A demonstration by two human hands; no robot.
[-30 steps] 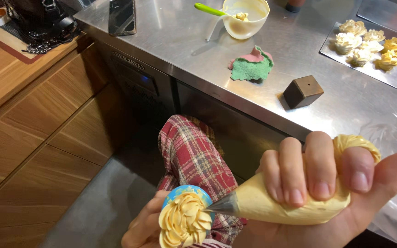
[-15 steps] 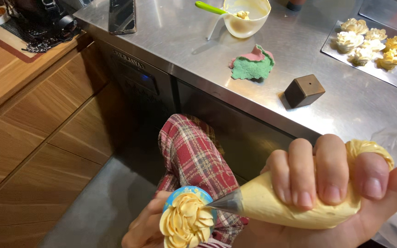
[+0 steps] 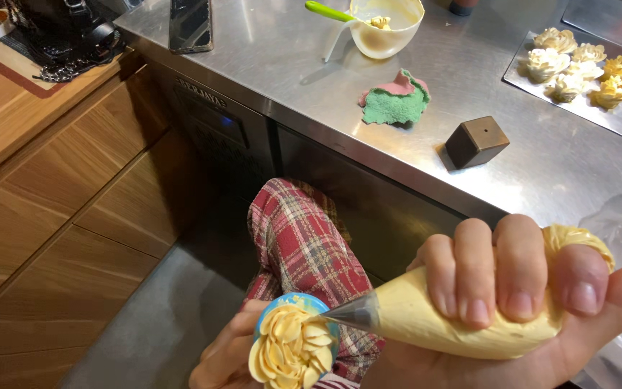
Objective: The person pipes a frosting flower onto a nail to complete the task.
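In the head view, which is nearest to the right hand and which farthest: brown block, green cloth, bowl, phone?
From the right hand:
1. Brown block, on the counter just above it.
2. Green cloth, farther back, left.
3. Bowl, at the back edge.
4. Phone, far left corner.

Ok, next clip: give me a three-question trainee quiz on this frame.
1. True or false: the metal tip of the piping bag meets the buttercream flower.
2. Which hand squeezes the piping bag?
3. What lies between the brown cube and the mixing bowl? A) phone B) green and pink cloth C) tray of piped flowers

Key: 1 true. 2 the right hand; the left hand holds the flower's blue-rimmed base. 3 B, the cloth.
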